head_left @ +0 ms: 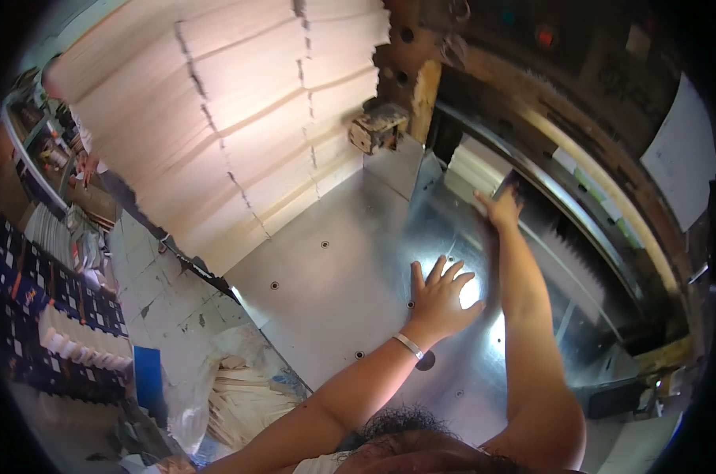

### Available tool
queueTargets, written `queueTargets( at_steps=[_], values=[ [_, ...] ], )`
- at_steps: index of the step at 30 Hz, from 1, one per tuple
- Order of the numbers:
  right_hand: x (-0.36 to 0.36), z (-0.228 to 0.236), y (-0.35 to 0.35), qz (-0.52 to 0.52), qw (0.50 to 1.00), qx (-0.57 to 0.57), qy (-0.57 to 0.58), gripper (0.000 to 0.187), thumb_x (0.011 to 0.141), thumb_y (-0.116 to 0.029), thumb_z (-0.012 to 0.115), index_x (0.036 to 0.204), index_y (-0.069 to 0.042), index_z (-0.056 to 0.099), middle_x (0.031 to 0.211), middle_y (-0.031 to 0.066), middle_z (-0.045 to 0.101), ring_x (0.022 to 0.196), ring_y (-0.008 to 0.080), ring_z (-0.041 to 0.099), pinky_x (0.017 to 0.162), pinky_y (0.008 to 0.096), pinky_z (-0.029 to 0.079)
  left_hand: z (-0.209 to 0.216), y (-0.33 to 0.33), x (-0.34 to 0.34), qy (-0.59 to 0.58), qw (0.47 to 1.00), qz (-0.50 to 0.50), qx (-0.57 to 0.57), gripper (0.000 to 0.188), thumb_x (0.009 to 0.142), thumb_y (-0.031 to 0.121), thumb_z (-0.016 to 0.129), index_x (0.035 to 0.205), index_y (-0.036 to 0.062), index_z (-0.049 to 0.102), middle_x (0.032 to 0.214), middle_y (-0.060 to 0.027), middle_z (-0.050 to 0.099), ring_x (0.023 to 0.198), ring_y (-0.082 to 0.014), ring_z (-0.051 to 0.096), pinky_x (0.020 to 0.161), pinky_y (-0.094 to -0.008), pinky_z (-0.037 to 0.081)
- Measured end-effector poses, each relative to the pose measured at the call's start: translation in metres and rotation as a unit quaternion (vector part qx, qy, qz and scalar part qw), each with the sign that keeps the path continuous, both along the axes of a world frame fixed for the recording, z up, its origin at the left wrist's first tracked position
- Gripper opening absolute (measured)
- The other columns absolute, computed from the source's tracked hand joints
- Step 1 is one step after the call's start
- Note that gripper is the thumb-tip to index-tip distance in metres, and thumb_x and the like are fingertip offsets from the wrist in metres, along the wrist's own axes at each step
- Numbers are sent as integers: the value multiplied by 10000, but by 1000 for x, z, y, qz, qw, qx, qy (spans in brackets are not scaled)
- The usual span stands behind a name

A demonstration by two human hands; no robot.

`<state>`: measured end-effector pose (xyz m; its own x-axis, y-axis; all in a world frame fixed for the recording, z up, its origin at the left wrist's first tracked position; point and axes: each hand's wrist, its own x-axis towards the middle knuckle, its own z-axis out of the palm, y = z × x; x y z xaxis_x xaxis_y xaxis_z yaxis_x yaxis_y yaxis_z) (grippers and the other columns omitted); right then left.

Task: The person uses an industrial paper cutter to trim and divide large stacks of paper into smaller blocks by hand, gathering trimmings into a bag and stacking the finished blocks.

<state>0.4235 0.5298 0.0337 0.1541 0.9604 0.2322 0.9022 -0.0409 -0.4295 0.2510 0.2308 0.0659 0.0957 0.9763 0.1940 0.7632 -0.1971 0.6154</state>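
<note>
Over the shiny metal table (302, 316) of a paper cutting machine, my left hand (443, 304) is open, fingers spread and nothing in it. A light bracelet is around that wrist. My right hand (503, 209) reaches farther in, to a stack of white paper (475, 167) under the machine's front beam. Between its thumb and fingers is a small dark block (506, 182), pressed by the paper's edge; the fingers are partly hidden. A metal side plate (426, 178) stands at the left of that stack.
Tall piles of cream paper (247, 103) rise at the far left of the table. A worn block (377, 128) juts out beside them. Below the table's left edge lies a plastic bag of paper trimmings (251, 399). Another person's hand (89, 170) shows at far left, near shelves.
</note>
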Motion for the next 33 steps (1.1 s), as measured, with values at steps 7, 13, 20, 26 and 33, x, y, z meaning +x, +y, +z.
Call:
queueTargets(
  at_steps=[7,13,20,26,33],
  values=[
    [-6,6,-197,271,955,-54,105,1146,924,-353,751,1649,27,-50,1617,291,401,1557,347,332,1291,545,60,-21,5,-16,9,999,42,7,651,917,530,685,1474,206,591,1593,-20,506,1564,-287,310,1237,-703,31],
    [19,42,-415,225,968,-103,47,1219,814,-324,851,1652,33,41,1630,275,389,1562,389,301,1287,573,105,-27,7,0,-14,999,32,20,555,874,414,705,1377,191,629,1549,-10,552,1557,-282,326,1248,-682,42],
    [4,35,-440,183,978,-72,-67,1179,814,-512,822,1635,51,190,1663,251,337,1566,375,290,1272,579,170,-11,-6,-3,12,999,30,12,617,882,484,701,1408,172,620,1555,-25,544,1553,-272,336,1250,-677,73],
    [6,33,-440,181,982,-36,-43,1115,815,-487,834,1617,43,269,1635,220,406,1560,348,311,1278,559,180,-9,-37,-20,149,985,-80,23,730,869,469,725,1481,101,575,1548,-100,549,1497,-309,426,1239,-590,263],
    [14,24,-439,178,984,-15,-20,982,820,-463,836,1572,0,407,1619,187,446,1557,324,323,1291,540,170,151,-62,-149,111,966,-37,229,525,850,373,799,1273,84,684,1229,-146,721,1135,-374,677,1009,-472,526]
  ],
)
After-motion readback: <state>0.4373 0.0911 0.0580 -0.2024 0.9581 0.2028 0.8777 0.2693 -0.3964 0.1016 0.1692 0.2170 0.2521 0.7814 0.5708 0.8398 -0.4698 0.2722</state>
